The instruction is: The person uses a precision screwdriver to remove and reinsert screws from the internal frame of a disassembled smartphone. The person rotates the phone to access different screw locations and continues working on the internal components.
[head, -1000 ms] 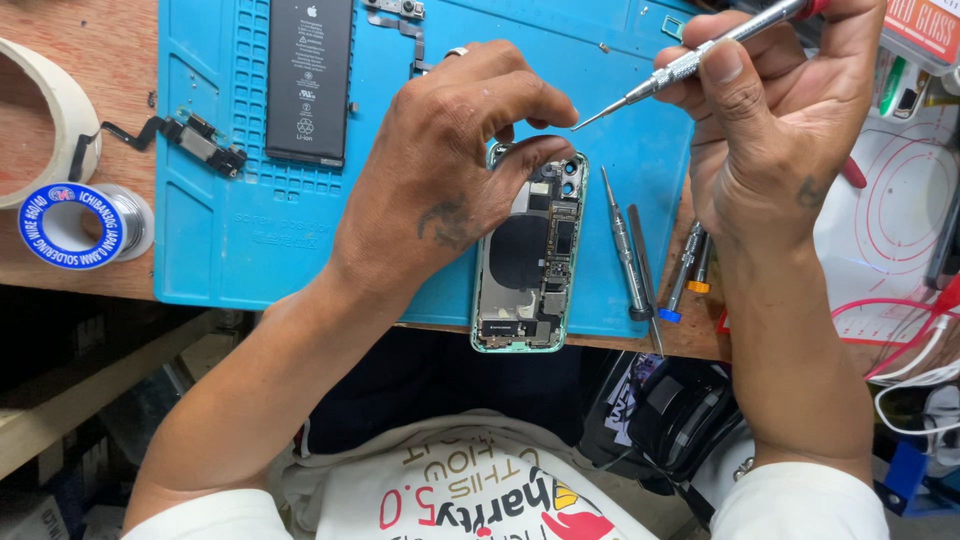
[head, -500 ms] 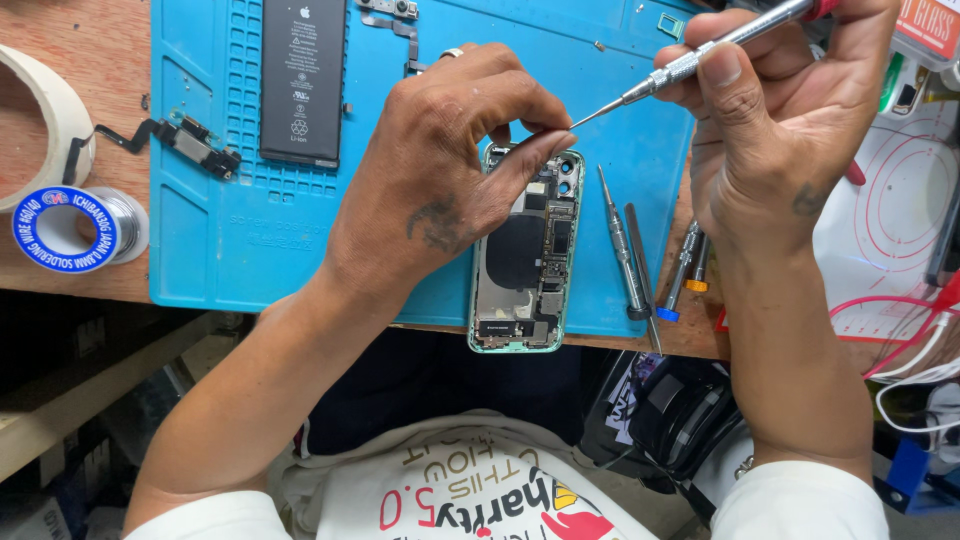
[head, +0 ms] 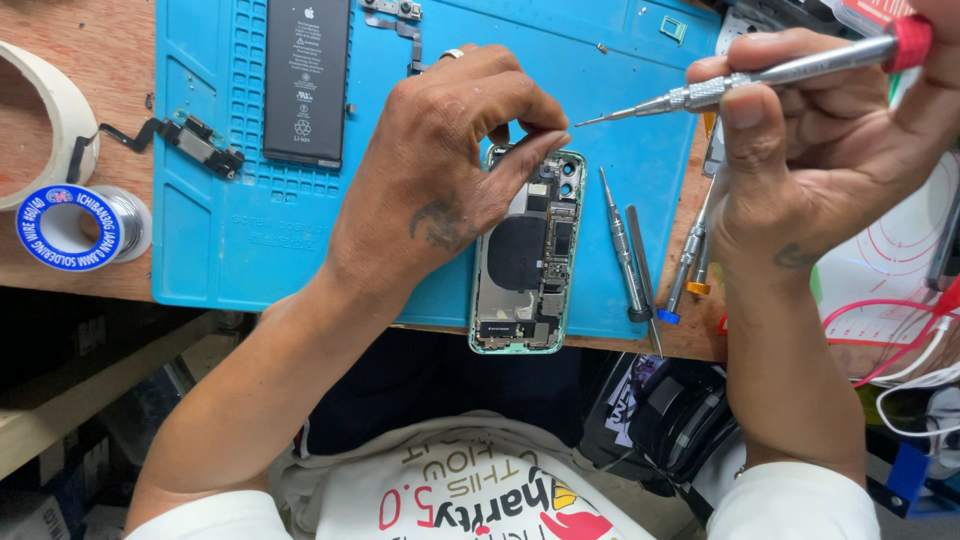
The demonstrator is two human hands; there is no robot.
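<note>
Opened phone, one only, lies lower centre on the blue mat, long axis running top to bottom of frame, camera end pointing up; your left hand pinches its fingertips shut at that upper edge. Your right hand, upper right, grips one screwdriver, tip pointing left. Since before, that tip lifted clear of the phone; four spare tools stay beside it.

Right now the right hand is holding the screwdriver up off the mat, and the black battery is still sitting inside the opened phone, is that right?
Not quite. The right hand does hold the screwdriver up off the blue mat, but the black battery is out of the opened phone. The head view shows it lying on the mat, up and to the left of the left hand.
</note>
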